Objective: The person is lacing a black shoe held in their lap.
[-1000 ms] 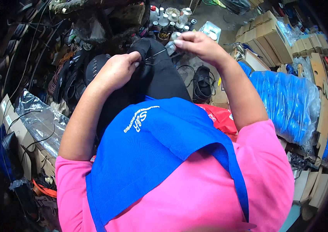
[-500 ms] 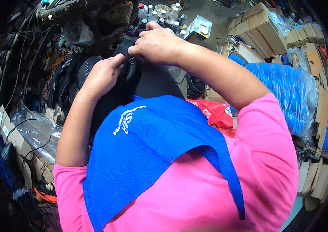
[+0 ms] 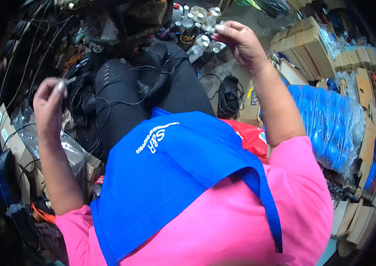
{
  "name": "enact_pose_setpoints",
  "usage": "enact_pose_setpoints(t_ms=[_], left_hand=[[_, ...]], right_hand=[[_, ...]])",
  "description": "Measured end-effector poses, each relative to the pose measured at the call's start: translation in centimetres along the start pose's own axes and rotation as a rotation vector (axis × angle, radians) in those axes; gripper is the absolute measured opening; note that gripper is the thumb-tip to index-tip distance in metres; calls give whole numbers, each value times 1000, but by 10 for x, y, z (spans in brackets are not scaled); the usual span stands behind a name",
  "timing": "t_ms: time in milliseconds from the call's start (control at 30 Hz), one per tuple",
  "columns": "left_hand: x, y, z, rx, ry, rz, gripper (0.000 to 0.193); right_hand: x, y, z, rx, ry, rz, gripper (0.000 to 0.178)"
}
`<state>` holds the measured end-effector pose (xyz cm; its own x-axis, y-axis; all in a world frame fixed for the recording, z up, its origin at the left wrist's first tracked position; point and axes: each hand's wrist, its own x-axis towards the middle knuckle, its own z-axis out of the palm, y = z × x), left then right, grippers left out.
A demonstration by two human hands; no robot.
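A black shoe [image 3: 155, 77] rests on my lap between my thighs, with loops of thin black thread [image 3: 128, 71] trailing from it over my black trousers. My left hand [image 3: 50, 102] is raised out to the left, thumb and fingers pinched together. A short, light sliver [image 3: 70, 80] shows at its fingertips, too small to name. Out to the far right, my right hand [image 3: 241, 44] is raised with thumb and forefinger pinched. Thin thread runs from the shoe towards it, though the end between the fingertips is hard to see. Neither hand touches the shoe.
Several bottles [image 3: 197, 22] crowd the floor beyond my knees. Another black shoe [image 3: 228, 95] lies to the right, near a red bag [image 3: 246, 135]. Blue plastic-wrapped goods [image 3: 325, 124] and stacked cardboard boxes [image 3: 305, 48] line the right side. Clear plastic and cardboard [image 3: 13, 150] lie at left.
Both hands have left the shoe and spread wide apart, the left one to the left and the right one to the right. The shoe and the thread loops on my lap now show.
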<state>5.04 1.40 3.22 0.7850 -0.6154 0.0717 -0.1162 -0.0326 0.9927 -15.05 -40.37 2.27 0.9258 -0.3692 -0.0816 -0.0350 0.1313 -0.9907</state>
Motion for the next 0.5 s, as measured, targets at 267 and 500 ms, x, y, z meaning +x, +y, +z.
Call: enact_pose_setpoints(t_ms=[267,500], left_hand=[[8,55,96,-452,-661,-209,24],[14,40,-91,1227,32,455,13]], right_hand=[[0,-22,90,247,-581,-19,29],[-68,28,-62,-996,-99,3,24]])
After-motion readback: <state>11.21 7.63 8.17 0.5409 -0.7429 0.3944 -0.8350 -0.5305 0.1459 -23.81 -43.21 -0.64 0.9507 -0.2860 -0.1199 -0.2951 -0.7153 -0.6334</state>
